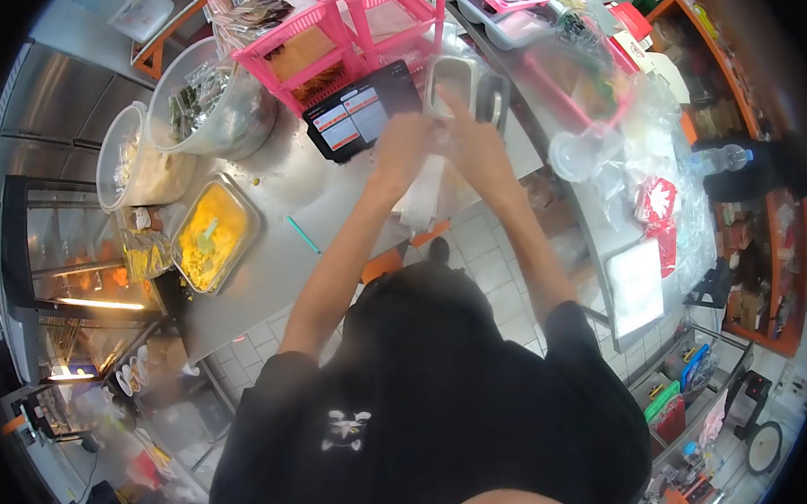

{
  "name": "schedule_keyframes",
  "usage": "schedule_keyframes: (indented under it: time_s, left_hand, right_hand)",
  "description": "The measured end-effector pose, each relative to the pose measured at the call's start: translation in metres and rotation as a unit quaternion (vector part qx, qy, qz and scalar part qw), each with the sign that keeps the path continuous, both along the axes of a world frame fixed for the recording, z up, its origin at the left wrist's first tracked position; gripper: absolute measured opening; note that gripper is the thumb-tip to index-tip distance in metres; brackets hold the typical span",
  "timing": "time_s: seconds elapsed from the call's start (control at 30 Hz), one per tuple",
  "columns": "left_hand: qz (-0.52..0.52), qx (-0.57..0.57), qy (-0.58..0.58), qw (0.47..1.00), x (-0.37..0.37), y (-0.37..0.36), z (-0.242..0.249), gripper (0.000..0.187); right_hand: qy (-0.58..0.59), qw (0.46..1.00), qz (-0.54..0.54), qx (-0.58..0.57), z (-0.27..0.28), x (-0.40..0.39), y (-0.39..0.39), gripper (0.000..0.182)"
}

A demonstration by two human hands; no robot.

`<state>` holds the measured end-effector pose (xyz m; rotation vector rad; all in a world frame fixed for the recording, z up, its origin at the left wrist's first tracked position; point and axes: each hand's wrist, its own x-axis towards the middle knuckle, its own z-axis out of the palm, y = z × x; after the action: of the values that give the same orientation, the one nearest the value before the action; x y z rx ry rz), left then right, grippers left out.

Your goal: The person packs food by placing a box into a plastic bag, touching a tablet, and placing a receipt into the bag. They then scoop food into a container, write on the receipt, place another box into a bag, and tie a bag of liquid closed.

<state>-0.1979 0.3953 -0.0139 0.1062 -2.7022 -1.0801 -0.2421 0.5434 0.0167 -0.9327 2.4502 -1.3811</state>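
We record a clear plastic bag (435,139) held between both hands at the far edge of the steel bench (266,270), just in front of two small steel tubs (467,86). Our left hand (403,146) and right hand (471,142) meet on it, fingers closed together around the film, though blur hides how firm each grip is. The bag sits squarely between the two hands, neither nearer; its long axis appears to hang downward toward a white sheet or bag (423,195) on the bench below (outline too smeared to confirm). Just left of the left hand stands a tablet screen (363,111). Behind it rise pink baskets (317,45). Further left sit two large clear tubs (214,102) and a tray of yellow food (213,234). To the right lies a clear lidded cup (575,154) amid loose plastic, close to the right forearm.
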Motion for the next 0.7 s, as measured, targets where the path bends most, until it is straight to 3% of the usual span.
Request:
schedule_keyframes:
  time_s: [0.03,0.13,0.27,0.33,0.37,0.47,0.53,0.6,0.7]
  left_hand:
    - [-0.007,0.104,-0.015,0.994,-0.001,-0.002,0.005,0.032]
    - [-0.065,0.191,0.049,0.978,0.000,-0.018,-0.010,0.045]
    - [-0.080,0.175,-0.037,0.981,0.019,-0.040,-0.011,0.051]
    - [-0.032,0.132,0.075,0.988,0.026,-0.031,-0.011,0.041]
    - [-0.032,0.133,0.077,0.988,0.026,-0.031,-0.020,0.041]
    - [-0.006,0.248,0.134,0.959,0.029,-0.029,-0.053,0.021]
    - [-0.048,0.203,0.153,0.966,0.043,-0.038,-0.070,0.019]
    - [-0.099,0.120,0.142,0.978,0.055,-0.052,-0.080,0.018]
    - [-0.037,0.120,0.156,0.980,0.065,-0.051,-0.086,0.022]
  right_hand:
    - [0.009,0.998,-0.021,0.051,0.002,-0.001,-0.006,0.071]
    - [0.037,0.998,0.057,-0.014,-0.019,-0.011,-0.014,0.070]
    - [0.099,0.989,0.044,0.103,-0.029,-0.013,-0.025,0.068]
    - [0.156,0.984,0.029,0.078,-0.040,-0.018,-0.035,0.067]
    - [0.158,0.984,0.029,0.079,-0.037,-0.014,-0.038,0.067]
    - [0.173,0.976,0.055,0.118,-0.013,-0.008,-0.042,0.066]
    - [0.089,0.995,0.045,0.031,0.006,-0.015,-0.035,0.057]
    - [0.056,0.997,0.041,0.035,0.015,-0.017,-0.029,0.055]
    - [0.013,1.000,0.026,-0.002,-0.004,-0.015,-0.030,0.053]
